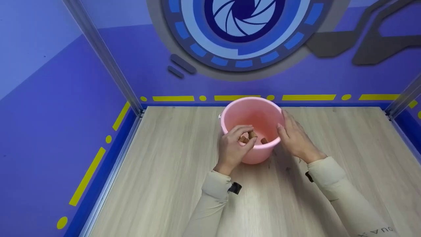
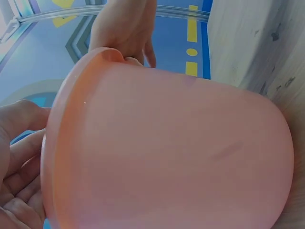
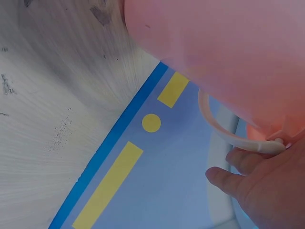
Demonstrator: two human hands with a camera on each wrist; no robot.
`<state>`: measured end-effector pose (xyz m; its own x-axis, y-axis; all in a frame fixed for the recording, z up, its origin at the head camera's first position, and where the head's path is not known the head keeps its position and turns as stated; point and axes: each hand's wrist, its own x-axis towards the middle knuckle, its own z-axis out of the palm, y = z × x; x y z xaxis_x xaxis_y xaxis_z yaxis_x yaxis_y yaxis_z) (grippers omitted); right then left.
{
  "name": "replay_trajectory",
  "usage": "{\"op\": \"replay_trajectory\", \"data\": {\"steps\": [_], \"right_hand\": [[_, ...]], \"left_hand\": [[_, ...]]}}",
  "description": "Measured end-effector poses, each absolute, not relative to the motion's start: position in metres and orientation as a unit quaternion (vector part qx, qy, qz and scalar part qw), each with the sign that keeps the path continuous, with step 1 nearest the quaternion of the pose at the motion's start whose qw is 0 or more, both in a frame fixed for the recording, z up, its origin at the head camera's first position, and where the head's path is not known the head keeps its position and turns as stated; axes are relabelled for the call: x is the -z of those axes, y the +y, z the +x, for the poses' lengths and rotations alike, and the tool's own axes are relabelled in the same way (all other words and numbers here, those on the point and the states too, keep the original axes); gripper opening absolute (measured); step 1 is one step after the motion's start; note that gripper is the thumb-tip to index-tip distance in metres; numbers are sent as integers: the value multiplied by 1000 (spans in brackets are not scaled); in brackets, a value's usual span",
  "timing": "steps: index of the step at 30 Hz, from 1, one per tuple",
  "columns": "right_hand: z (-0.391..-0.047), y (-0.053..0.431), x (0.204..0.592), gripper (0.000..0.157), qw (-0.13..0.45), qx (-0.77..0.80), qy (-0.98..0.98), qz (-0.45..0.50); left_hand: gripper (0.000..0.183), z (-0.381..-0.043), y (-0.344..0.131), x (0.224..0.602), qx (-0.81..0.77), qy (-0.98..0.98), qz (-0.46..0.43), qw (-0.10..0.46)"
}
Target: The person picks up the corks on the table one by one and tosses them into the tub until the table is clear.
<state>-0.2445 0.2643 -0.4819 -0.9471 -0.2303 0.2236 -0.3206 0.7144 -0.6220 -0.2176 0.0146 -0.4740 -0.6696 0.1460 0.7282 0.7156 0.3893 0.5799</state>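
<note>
A pink bucket [image 1: 258, 156] stands on the wooden tabletop with its mouth tipped toward me. My left hand [image 1: 233, 146] is over its near rim and pinches a small brown wooden-looking block [image 1: 252, 135] between thumb and fingertips. Other small brown blocks [image 1: 264, 141] lie inside, partly hidden by the left hand. On the right side, my right hand [image 1: 296, 136] grips the bucket's rim, thumb over the edge and fingers along the outer wall. Beside those fingers, the right wrist view shows the bucket's white handle [image 3: 228, 136] hanging down. The bucket wall hides the blocks from both wrist views.
The pale wooden tabletop [image 1: 164, 171] is bounded by a blue panel [image 1: 184, 82] behind and another blue wall [image 1: 49, 131] on the left. A metal corner post [image 1: 108, 59] joins them. Dark scuffs [image 3: 100, 15] mark the tabletop near the bucket.
</note>
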Motion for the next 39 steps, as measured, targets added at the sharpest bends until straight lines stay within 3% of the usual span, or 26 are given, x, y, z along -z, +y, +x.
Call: {"op": "replay_trajectory", "data": {"steps": [26,39], "right_hand": [[-249,259,482,68,81,-356,-916,167],[-244,266,481,67,90,-350,-919,156]], "left_hand": [[31,-219,10,474,509,-767,-282,270],[38,-205,0,473,495,-766,-272,308]]}}
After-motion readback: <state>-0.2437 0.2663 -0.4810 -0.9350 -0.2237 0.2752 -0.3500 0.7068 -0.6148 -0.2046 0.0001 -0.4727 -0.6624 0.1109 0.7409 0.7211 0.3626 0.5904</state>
